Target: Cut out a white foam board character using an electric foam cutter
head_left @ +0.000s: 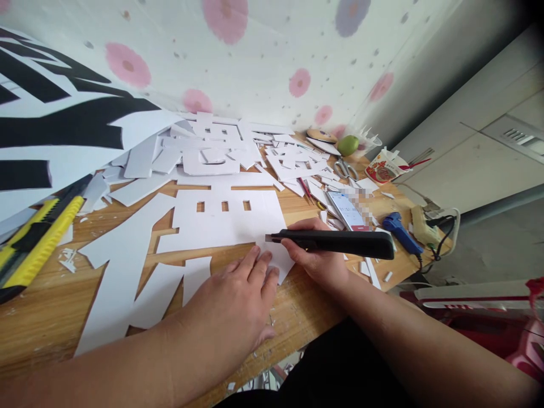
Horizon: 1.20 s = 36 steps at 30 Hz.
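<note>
Cutter [352, 243], black: pinched in right hand [323, 263], blade [269, 238] at white sheet [221, 226], on wooden table [38, 334] | left hand [233, 297]: palm-down, fingers [259, 269] nearly together | advisable: light strokes, blade clear of fingers

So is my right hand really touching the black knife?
Touching. The head view shows it: the right hand grips the black knife near its blade end.
</note>
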Each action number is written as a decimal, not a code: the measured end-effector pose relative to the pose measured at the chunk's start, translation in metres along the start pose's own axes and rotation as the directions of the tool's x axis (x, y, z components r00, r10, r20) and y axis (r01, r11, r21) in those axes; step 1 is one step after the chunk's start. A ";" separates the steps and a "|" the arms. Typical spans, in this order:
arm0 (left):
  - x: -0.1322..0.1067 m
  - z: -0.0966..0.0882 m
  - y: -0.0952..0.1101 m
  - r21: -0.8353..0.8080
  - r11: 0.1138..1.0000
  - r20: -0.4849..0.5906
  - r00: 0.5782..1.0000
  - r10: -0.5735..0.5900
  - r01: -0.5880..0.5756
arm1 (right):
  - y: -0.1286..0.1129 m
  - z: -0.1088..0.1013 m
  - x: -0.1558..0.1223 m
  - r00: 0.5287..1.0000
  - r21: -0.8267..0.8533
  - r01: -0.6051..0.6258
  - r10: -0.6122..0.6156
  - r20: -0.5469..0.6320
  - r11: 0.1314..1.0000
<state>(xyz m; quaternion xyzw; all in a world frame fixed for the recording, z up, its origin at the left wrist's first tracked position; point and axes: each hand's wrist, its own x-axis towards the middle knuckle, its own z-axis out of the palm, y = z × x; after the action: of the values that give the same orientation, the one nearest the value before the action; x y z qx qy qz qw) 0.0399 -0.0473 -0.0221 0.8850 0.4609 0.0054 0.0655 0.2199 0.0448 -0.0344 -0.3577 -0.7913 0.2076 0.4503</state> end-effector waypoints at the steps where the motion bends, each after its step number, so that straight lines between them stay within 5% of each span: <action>1: 0.000 0.000 0.000 -0.001 1.000 0.006 1.000 -0.001 0.001 | 0.000 0.000 0.000 1.000 -0.004 -0.002 0.002 0.001 1.000; 13: 0.002 -0.002 -0.001 0.037 0.999 0.014 1.000 0.005 -0.005 | -0.001 -0.002 0.000 0.997 -0.010 -0.058 0.058 0.041 0.998; 25: -0.003 0.007 -0.008 0.066 0.997 -0.203 0.978 0.045 -0.032 | 0.001 -0.011 -0.006 0.990 -0.106 -0.080 0.091 0.108 0.991; 36: -0.001 0.002 -0.006 0.074 0.997 -0.104 0.994 0.024 -0.017 | -0.002 -0.013 -0.010 0.988 -0.126 -0.114 0.126 0.094 0.985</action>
<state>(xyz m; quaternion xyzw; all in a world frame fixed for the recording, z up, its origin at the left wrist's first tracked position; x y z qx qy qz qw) 0.0342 -0.0448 -0.0244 0.8900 0.4545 0.0355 0.0086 0.2339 0.0364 -0.0321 -0.4201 -0.8014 0.2043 0.3735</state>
